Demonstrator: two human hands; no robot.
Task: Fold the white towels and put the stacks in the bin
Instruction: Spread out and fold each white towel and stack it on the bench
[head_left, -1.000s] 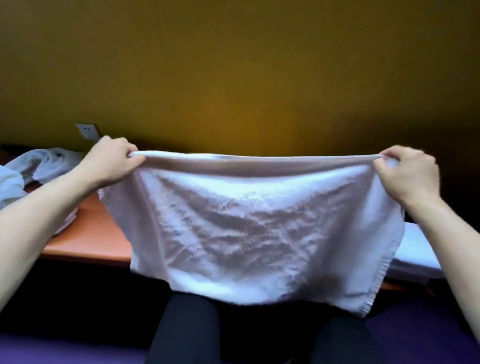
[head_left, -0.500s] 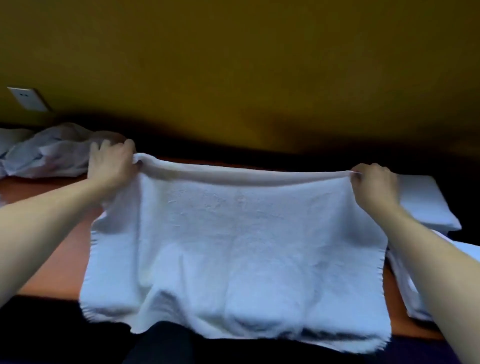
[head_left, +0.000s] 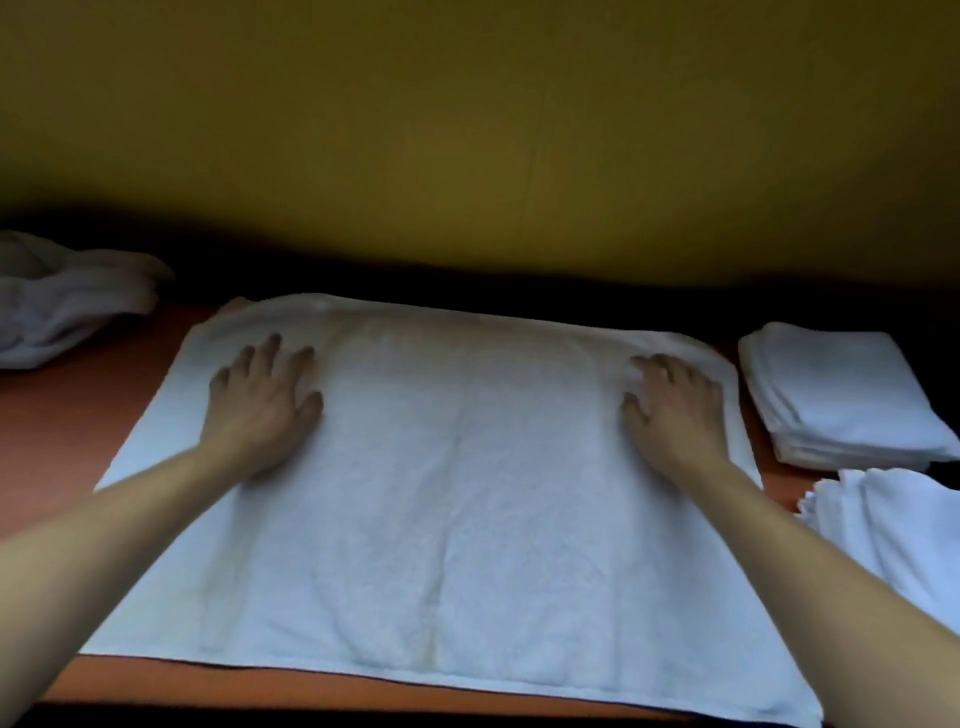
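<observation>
A white towel (head_left: 457, 499) lies spread flat on the orange table (head_left: 67, 415), covering most of its middle. My left hand (head_left: 265, 395) rests palm down on the towel's far left part, fingers spread. My right hand (head_left: 672, 405) lies flat on the far right part, fingers straight. Neither hand grips the cloth. A stack of folded white towels (head_left: 841, 395) sits at the right. No bin is in view.
A heap of crumpled white towels (head_left: 57, 296) lies at the far left of the table. Another white towel pile (head_left: 893, 525) sits at the right edge, nearer me. A yellow-brown wall (head_left: 467, 130) stands behind the table.
The towel, held up by its top corners a second ago, came down onto the table. Both hands let go of the corners and now lie flat on it.
</observation>
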